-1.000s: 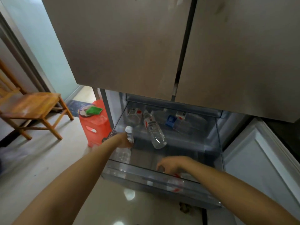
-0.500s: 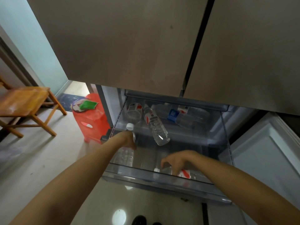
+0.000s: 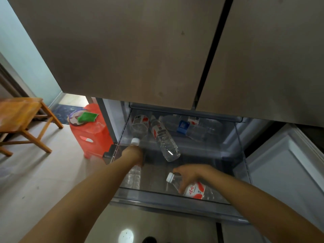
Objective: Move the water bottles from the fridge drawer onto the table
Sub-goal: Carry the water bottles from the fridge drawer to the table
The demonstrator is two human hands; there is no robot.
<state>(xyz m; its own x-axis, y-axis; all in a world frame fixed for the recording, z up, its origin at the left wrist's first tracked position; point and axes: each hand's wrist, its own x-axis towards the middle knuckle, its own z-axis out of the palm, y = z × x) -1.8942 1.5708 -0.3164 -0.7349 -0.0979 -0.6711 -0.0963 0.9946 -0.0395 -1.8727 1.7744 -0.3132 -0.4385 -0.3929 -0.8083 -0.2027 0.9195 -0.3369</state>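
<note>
Early stage, by the look. Left grip is wrapped round the neck of an upright bottle at the front-left of the fridge drawer. Right grip is curled round the labelled bottle lying at the drawer's front-right. Neither bottle is clear of the drawer yet. Left to move: a tilted bottle mid-drawer and several loose bottles at the drawer's back. Bench not in view, so nothing visibly delivered.

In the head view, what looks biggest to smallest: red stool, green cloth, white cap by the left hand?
Largest to smallest:
red stool
green cloth
white cap by the left hand
None look alike.
</note>
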